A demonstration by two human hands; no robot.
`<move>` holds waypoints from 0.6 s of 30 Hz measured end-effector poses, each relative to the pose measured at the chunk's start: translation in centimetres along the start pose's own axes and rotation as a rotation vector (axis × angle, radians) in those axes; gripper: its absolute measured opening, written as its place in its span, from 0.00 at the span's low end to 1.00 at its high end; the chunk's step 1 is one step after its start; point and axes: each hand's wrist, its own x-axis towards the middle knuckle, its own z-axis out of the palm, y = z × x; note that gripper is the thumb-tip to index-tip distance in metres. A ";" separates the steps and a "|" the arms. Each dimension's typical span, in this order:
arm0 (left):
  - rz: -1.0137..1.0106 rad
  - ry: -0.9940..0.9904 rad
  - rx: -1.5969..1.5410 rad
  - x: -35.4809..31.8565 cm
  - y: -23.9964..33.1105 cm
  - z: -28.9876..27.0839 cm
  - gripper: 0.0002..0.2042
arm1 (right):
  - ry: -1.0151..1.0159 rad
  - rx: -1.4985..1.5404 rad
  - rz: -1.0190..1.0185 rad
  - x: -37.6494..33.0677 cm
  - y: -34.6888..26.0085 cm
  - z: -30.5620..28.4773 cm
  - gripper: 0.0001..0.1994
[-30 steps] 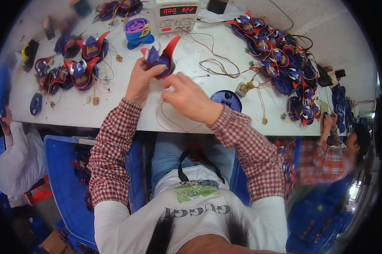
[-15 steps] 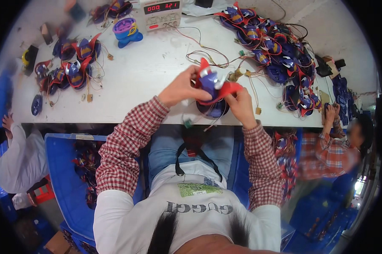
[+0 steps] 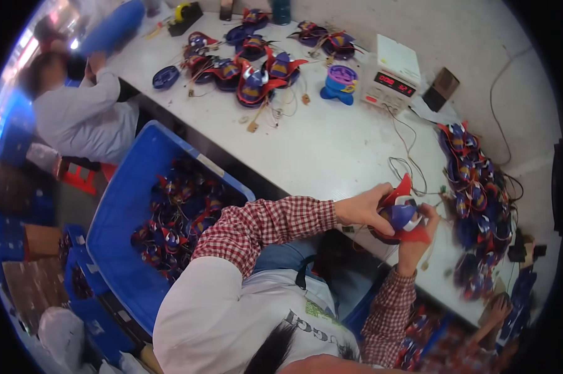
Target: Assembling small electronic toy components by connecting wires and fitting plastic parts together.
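Observation:
Between my two hands is a purple and red toy part (image 3: 401, 215) with white pieces on its front and a pointed red tip. My left hand (image 3: 368, 209) grips its left side, thumb pressed on the near face. From the right, my right hand (image 3: 419, 240) closes round it, fingers at the upper edge and by the red lower flap. The part is held over the near edge of the white table (image 3: 337, 153). Thin wires (image 3: 412, 140) run across the tabletop behind it. My palms hide part of the toy's underside.
Toy parts with wires form a group (image 3: 250, 81) at the far left and a long pile (image 3: 474, 181) on the right. A power supply (image 3: 390, 87) and a purple-blue round stand (image 3: 340, 84) are at the back. A blue bin (image 3: 107, 212) holds more parts. People sit on both sides.
The view has swung left, bringing the blue bin and left side of the table further in. Both hands still hold the toy part, which appears turned, its white pieces more exposed.

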 end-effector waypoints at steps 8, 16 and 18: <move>-0.269 0.342 -0.446 -5.6 6.0 -14.4 0.40 | -0.382 0.433 0.109 2.1 -7.2 5.7 0.24; -0.292 0.861 0.031 -12.9 1.0 -32.6 0.30 | -0.393 -0.064 -0.532 6.7 -8.0 20.8 0.43; -0.322 0.888 0.239 -12.5 -0.4 -35.0 0.29 | -0.376 -0.128 -0.593 8.6 -9.2 25.0 0.46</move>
